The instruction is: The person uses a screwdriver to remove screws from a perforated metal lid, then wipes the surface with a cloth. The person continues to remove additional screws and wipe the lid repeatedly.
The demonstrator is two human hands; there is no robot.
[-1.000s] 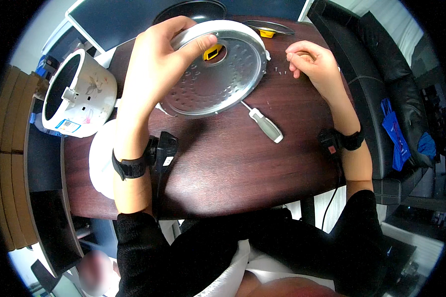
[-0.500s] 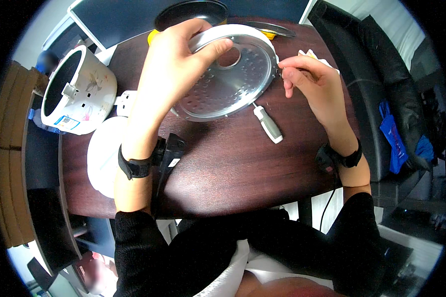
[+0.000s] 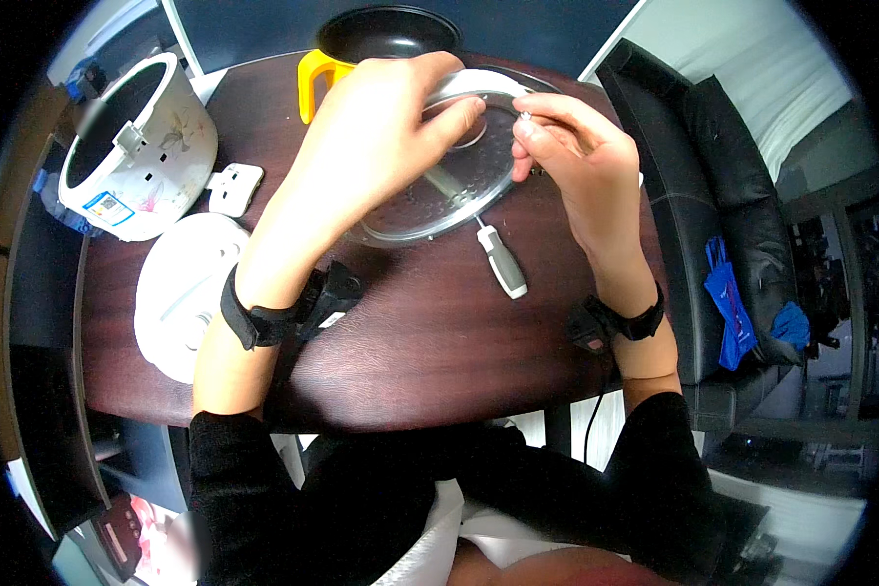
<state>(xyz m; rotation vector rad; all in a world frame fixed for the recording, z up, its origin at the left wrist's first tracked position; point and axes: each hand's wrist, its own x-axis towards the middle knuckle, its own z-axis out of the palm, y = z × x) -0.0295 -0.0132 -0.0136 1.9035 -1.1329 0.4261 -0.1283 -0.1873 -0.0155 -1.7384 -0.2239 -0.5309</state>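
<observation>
Metal lid plate point(image 3: 439, 190), upper centre, tilted off table point(image 3: 410, 361) | left hand point(image 3: 371, 146) clamps top rim | right hand point(image 3: 576, 161) pinches 1 small screw point(image 3: 525, 117) at rim | judged light, stiff, slick; hold by rim | screwdriver point(image 3: 500, 259) below.

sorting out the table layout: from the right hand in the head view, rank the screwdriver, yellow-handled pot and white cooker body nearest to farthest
From the right hand:
1. Screwdriver, just below-left of it.
2. Yellow-handled pot, at the far edge.
3. White cooker body, far left.
</observation>
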